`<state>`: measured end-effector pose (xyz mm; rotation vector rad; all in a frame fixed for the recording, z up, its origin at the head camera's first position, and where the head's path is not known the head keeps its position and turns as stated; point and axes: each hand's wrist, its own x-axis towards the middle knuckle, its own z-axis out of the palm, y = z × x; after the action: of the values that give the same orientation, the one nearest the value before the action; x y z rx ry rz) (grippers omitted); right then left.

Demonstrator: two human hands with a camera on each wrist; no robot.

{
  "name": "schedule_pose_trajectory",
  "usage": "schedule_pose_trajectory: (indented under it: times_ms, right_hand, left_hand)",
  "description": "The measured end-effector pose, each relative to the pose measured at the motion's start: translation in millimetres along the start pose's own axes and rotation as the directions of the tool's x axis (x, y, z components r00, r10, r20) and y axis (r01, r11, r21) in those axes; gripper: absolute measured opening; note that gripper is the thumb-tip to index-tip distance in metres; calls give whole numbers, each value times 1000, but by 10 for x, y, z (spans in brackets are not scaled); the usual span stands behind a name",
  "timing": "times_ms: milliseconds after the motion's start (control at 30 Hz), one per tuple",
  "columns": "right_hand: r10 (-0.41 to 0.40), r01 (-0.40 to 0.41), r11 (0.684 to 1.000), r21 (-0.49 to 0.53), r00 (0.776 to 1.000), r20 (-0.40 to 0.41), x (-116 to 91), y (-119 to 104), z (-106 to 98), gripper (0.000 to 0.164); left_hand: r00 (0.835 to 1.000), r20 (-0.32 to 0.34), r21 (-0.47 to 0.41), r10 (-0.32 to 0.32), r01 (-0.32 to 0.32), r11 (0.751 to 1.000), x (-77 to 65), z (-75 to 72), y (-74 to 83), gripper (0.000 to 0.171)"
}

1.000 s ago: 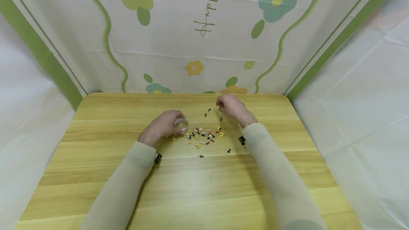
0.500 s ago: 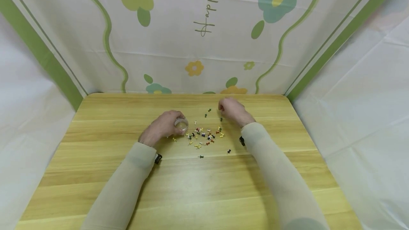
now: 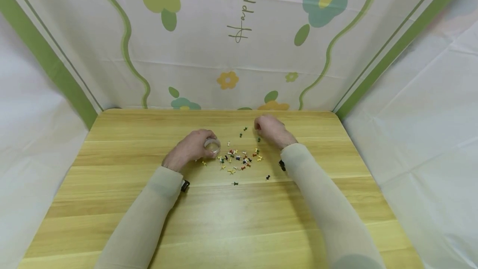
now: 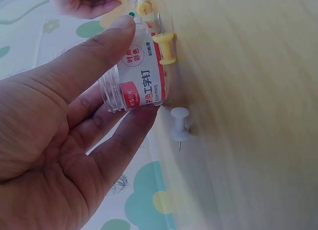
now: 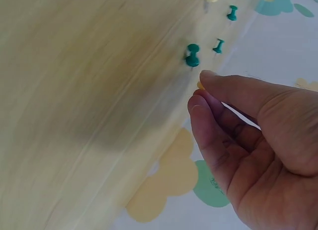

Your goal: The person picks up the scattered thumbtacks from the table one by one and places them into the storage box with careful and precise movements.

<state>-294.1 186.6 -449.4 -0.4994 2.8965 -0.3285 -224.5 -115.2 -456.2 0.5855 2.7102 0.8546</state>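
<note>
My left hand (image 3: 189,146) grips a small clear round jar (image 4: 141,66) by its sides, thumb across a white and red label with the words PUSH PINS. The jar stands on the table with its mouth uncovered. Beside it in the left wrist view lie a yellow push pin (image 4: 165,47) and a white push pin (image 4: 180,124). Toward the back of the table, my right hand (image 3: 271,130) pinches a yellow push pin (image 5: 200,85) between thumb and fingertips; only a sliver of its yellow shows. Near those fingertips lies a green push pin (image 5: 193,55).
Several push pins (image 3: 237,157) in mixed colours are scattered mid-table, right of the jar. Nearer the front are a dark pin (image 3: 267,177) and a green pin (image 3: 235,183). A flowered curtain (image 3: 209,45) hangs behind the wooden table (image 3: 224,227).
My right hand has closed on the yellow push pin near its fingertips and drawn slightly toward me. The left hand and jar have stayed in place.
</note>
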Motion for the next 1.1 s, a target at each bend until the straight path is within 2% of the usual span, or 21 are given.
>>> schedule_pose_trajectory:
  times_ms: [200,400,667,1100]
  right_hand:
    - [-47,49,998,37,998,-40,-48,-96,-11,13]
    - [-106,107,994,13,992,-76,-87,-225,-27,15]
    - [-158,163,986,37,982,-107,-128,-358,6,18]
    - [-224,224,975,-14,969,-100,-185,-629,118,18]
  left_hand:
    - [1000,3,-1,8,-8,1000,1,-8,13,54]
    - [1000,3,11,3,-3,1000,0,-13,34,56]
    - [1000,8,9,1,-1,1000,3,4,10,55]
    - [1000,7,17,-3,3,1000,11,11,-8,54]
